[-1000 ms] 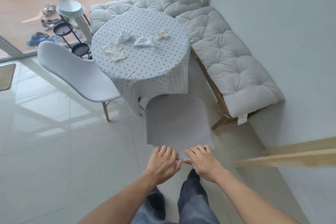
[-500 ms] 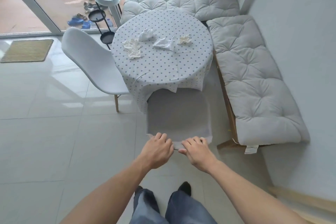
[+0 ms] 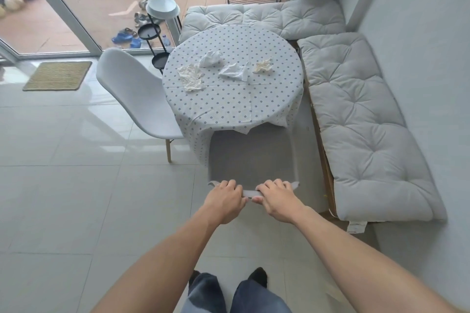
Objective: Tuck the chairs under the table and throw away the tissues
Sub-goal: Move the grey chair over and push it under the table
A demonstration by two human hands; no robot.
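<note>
A round table (image 3: 234,109) with a dotted white cloth stands ahead. Several crumpled tissues lie on it: one at the left (image 3: 190,78), one behind it (image 3: 210,58), one in the middle (image 3: 234,72), one at the right (image 3: 263,66). A grey chair (image 3: 251,155) faces the table's near edge, its seat partly under the cloth. My left hand (image 3: 225,198) and my right hand (image 3: 276,198) both grip the top of its backrest. A white chair (image 3: 137,94) stands at the table's left, pulled out and angled.
A cushioned corner bench (image 3: 366,119) runs along the right wall and behind the table. A black tiered stand (image 3: 155,33) with a white bowl sits by the glass door. A woven doormat (image 3: 58,75) lies at far left. Tiled floor spreads to the left.
The grey chair has slid forward, its seat going further under the tablecloth. I have stepped closer, and both hands stay on the backrest.
</note>
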